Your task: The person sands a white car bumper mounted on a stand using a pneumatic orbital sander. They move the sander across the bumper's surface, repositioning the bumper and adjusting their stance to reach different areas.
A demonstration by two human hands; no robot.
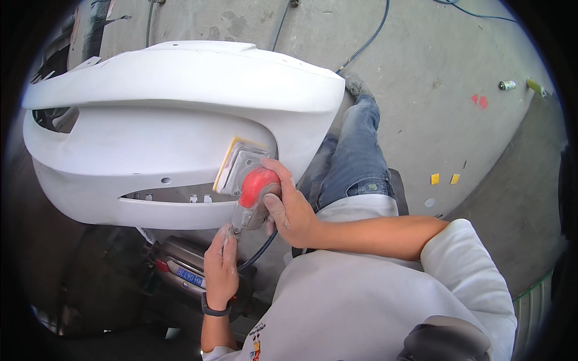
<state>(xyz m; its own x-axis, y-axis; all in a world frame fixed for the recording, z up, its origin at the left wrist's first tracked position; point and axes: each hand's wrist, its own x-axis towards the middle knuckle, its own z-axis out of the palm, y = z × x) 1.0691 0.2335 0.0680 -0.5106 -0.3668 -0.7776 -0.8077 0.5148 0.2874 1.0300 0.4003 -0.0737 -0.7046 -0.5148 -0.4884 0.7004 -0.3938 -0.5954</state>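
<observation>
I have the right hand (297, 215) clamped around a red-topped sander (259, 183), the left hand (221, 268) gripping its tail end. A white bumper (162, 141) spreads just beyond both hands.

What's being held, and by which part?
A red-and-grey, square-padded sander, right hand gripping its rounded red top; left hand touching its grey tail end.

Support: grey concrete floor (421, 135), stained in places. A dark hose (371, 42) runs across it near your dusty shoe (356, 85). To your right lie a small can (507, 85), a yellow-green cylinder (535, 87) and, nearer you, two yellow squares (435, 178), side by side.
</observation>
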